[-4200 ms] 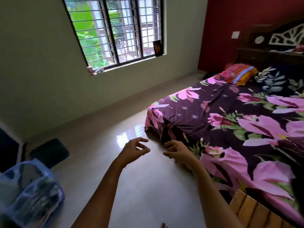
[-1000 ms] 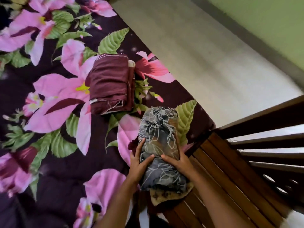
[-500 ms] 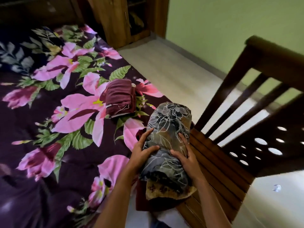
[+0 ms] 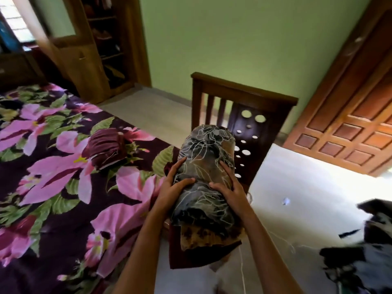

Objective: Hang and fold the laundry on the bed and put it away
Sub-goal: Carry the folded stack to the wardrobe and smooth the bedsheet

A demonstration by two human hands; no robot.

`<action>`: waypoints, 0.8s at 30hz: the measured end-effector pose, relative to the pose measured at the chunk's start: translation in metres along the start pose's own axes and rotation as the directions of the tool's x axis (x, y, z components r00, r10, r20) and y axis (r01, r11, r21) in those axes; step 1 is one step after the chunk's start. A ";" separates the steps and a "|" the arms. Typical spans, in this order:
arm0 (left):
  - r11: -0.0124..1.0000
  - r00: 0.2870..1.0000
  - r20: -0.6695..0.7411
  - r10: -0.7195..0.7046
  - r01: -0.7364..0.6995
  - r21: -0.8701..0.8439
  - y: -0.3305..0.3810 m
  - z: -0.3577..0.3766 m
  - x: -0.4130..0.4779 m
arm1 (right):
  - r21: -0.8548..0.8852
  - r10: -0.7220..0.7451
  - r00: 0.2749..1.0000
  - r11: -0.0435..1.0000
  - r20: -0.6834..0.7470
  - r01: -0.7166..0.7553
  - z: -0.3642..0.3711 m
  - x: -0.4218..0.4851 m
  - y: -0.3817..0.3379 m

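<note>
I carry a stack of folded clothes [image 4: 206,166] in front of me, lifted above the chair; its top piece is grey with a pale line print, with brown and maroon pieces under it. My left hand [image 4: 172,185] grips the stack's left side, thumb over the top. My right hand [image 4: 228,187] grips its right side the same way. A folded maroon garment [image 4: 105,148] lies on the bed [image 4: 53,187], which has a dark purple sheet with big pink flowers.
A dark wooden chair [image 4: 244,102] stands just behind the stack. An open wooden wardrobe [image 4: 101,49] with shelves is at the far left corner. A panelled wooden door [image 4: 350,124] is on the right. A dark heap of cloth [image 4: 360,251] sits at the lower right on pale floor.
I have raised the stack off the chair seat and lifted my gaze; the wardrobe and the door have come into view. Both hands keep their hold.
</note>
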State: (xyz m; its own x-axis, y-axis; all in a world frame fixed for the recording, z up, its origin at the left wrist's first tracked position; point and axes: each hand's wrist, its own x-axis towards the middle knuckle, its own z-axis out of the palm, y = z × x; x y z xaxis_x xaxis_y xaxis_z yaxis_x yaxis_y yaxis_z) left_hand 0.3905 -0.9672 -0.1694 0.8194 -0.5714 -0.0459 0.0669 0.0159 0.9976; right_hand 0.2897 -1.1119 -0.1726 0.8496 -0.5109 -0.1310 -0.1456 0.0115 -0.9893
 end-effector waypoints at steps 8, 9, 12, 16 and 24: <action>1.000 0.978 0.207 0.007 -0.003 -0.020 0.008 0.109 0.007 | -0.008 -0.017 0.979 1.000 -0.202 0.015 -0.107 -0.030 0.004; 1.000 0.974 0.225 0.009 -0.006 -0.015 0.008 0.123 0.009 | 0.004 -0.018 0.976 1.000 -0.216 0.019 -0.120 -0.032 0.006; 0.999 0.963 0.269 -0.007 0.017 -0.034 0.005 0.172 0.022 | 0.007 -0.020 0.968 1.000 -0.251 0.023 -0.167 -0.031 0.010; 0.998 0.959 0.284 -0.011 0.027 -0.051 0.000 0.251 0.047 | -0.023 -0.037 0.962 0.999 -0.272 0.032 -0.248 -0.018 0.009; 0.998 0.940 0.340 0.016 0.007 -0.068 0.011 0.379 0.096 | -0.066 -0.047 0.947 0.997 -0.317 0.027 -0.378 0.012 -0.013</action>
State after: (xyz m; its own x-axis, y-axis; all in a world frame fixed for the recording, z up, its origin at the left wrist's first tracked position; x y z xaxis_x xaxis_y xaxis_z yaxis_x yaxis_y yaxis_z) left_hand 0.2543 -1.3334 -0.1431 0.5782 -0.8158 -0.0094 0.1118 0.0678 0.9914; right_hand 0.1099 -1.4432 -0.1365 0.6508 -0.7571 -0.0572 -0.1559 -0.0594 -0.9860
